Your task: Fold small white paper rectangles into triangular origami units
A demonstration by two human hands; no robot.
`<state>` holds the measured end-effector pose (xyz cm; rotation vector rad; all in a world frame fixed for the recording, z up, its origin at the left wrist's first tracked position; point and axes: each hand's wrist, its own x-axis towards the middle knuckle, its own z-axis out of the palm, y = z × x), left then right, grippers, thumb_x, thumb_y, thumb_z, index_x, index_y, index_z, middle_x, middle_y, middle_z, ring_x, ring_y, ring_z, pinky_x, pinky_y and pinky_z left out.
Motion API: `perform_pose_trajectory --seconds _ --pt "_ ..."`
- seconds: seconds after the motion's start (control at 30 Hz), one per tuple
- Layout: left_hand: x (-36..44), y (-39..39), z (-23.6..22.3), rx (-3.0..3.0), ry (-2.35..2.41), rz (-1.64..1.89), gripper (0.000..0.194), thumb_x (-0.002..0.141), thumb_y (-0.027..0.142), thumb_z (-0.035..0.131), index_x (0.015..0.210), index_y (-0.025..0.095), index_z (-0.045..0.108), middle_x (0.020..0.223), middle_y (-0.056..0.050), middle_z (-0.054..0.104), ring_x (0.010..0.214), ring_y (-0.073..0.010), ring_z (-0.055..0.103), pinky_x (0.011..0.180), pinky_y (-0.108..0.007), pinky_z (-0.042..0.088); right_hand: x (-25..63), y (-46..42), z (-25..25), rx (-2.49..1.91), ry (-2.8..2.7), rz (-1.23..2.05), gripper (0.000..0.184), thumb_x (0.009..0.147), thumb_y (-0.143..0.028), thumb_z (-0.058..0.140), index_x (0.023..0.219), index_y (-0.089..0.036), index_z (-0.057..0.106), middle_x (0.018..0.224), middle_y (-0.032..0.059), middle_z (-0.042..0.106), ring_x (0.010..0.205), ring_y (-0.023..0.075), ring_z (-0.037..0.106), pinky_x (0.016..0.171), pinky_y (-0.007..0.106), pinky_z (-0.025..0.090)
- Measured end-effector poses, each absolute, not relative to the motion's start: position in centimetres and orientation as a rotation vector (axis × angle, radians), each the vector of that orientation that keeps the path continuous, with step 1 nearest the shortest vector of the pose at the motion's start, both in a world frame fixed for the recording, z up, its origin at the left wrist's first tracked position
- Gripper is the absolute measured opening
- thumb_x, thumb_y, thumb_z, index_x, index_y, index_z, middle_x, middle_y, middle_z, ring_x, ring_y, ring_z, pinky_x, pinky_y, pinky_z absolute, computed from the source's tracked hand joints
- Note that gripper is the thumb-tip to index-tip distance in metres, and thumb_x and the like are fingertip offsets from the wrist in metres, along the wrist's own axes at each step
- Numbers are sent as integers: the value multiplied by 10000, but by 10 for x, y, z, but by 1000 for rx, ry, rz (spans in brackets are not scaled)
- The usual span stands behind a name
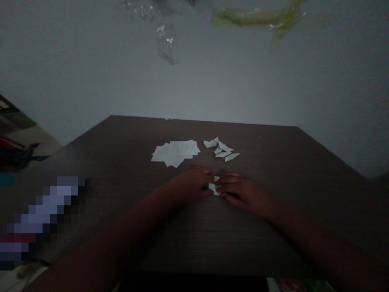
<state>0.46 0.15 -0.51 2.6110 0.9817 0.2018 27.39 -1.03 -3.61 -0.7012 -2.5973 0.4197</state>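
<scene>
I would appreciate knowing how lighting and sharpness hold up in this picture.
Head view: dim overall, left hand and right hand dark against the table; glints on the clear patch on the wall; print on flat papers unreadably small; coarse pixels mask something lower left.

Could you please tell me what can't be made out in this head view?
- Print on the loose sheets: too small.
- Paper between the hands: partly covered by fingers.
- Object at left: pixelated.
- Items at the bottom right: cut off by the edge.
</scene>
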Motion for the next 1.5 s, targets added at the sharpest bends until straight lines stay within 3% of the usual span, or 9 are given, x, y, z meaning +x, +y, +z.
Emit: perform_pose_trajectory --seconds 0.3,0.53,0.77,1.03,1.5 --pt "14 -6 0 2495 1169 192 308 1001 246 845 1307 219 833 1485 -123 794 1433 -402 691 1240 -641 506 268 -11 -44 -739 -2464 476 128 1137 -243 725 1094 -257 844 1153 83 878 1138 274 811 1079 496 643" --pt "12 -4 -2 2500 1186 170 321 999 326 831 1313 259 822 1525 -100 778 1460 -395 665 1220 -614 507 278 -1 -48 -732 -2438 545 104 1093 -212 771 1083 -277 852 1236 89 888 1195 296 827 1098 533 649" --pt "13 -5 -3 2496 1185 176 343 994 327 819 1324 236 822 1534 -118 769 1465 -423 654 1203 -675 505 286 8 -54 -702 -2439 544 107 1075 -214 799 1110 -290 865 1242 85 891 1183 299 829 1093 546 646" --pt "19 -8 1 2487 1222 171 238 1018 260 783 1251 229 818 1457 -99 798 1417 -402 686 1199 -622 511 281 -1 -48 -742 -2464 519 85 1101 -279 780 1088 -277 864 1156 90 875 1119 296 798 1065 529 621" --pt "21 -5 5 2486 1214 115 236 1028 260 801 1261 224 791 1485 -85 781 1461 -407 644 1183 -612 488 275 21 -62 -939 -2333 332 142 1106 -260 761 1035 -232 881 1068 100 876 1027 286 794 1050 529 589"
